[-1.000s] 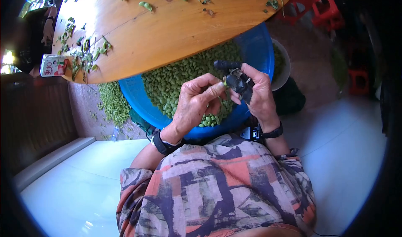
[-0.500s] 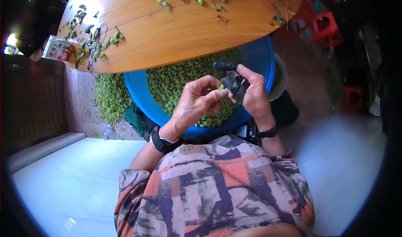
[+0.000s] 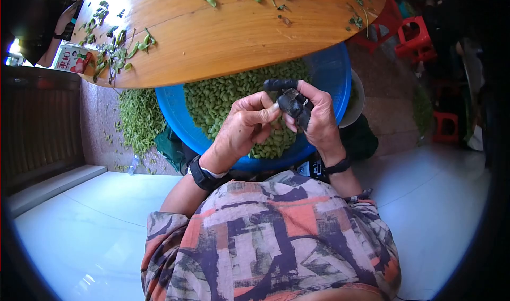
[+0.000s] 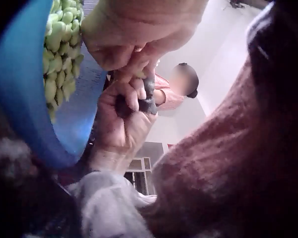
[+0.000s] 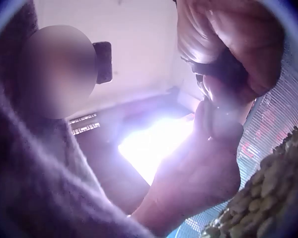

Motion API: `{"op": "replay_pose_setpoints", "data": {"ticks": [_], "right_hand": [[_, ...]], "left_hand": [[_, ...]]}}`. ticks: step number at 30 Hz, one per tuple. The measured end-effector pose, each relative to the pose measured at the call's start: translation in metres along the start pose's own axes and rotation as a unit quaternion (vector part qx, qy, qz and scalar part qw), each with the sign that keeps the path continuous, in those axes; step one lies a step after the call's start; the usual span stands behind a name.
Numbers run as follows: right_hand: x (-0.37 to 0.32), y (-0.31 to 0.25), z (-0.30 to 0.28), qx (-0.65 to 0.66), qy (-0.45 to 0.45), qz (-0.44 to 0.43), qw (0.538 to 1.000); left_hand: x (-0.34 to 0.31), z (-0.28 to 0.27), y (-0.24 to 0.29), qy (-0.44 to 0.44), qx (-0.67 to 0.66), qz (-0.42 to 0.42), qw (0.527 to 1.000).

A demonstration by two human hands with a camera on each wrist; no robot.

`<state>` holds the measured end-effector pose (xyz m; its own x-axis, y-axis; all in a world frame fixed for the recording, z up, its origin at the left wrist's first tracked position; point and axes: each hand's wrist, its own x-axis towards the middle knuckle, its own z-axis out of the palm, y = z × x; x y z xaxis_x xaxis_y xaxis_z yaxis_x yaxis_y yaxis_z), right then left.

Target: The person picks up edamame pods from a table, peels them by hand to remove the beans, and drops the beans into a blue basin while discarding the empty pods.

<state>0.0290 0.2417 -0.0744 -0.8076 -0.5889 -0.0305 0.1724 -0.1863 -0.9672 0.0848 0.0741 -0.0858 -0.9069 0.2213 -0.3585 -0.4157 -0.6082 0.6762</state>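
Note:
Over the large blue basin (image 3: 163,105), both hands meet at their fingertips in the head view. My left hand (image 3: 241,125) pinches a small green bean pod (image 4: 139,74) between thumb and curled index finger; the fingers hide most of it. Against the pod's other end, my right hand (image 3: 321,117) holds with its thumb and curled fingers. Black coverings (image 3: 294,105) wrap that thumb and the index finger, which points out to the left. Shelled green beans (image 3: 218,107) fill much of the basin below.
A wooden table (image 3: 212,40) overhangs the basin's far side, with pods and leafy scraps on it. A drink carton (image 3: 73,58) stands at its left edge. Empty-looking green pods (image 3: 139,117) heap on the floor at left. Red stools (image 3: 414,38) stand at right.
The head view has shifted slightly. Both hands stay fingertip to fingertip over the basin, now a little further left, and the green pod shows less between them.

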Motion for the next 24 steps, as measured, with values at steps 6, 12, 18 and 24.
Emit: {"op": "replay_pose_setpoints", "data": {"ticks": [6,12,18,24], "right_hand": [[0.004,0.015,-0.014,0.116,0.002,0.071,0.991],[0.003,0.001,-0.006,-0.043,0.051,0.027,0.997],[-0.003,-0.001,0.0,-0.125,0.076,-0.011,0.989],[-0.005,-0.001,0.002,-0.223,0.092,-0.049,0.969]], "left_hand": [[0.005,-0.001,-0.005,0.019,-0.008,0.009,1.0],[0.002,0.009,0.0,0.044,0.126,0.011,0.991],[0.002,0.005,0.005,0.006,0.071,-0.018,0.997],[0.004,0.003,0.0,-0.002,0.094,-0.022,0.995]]}}
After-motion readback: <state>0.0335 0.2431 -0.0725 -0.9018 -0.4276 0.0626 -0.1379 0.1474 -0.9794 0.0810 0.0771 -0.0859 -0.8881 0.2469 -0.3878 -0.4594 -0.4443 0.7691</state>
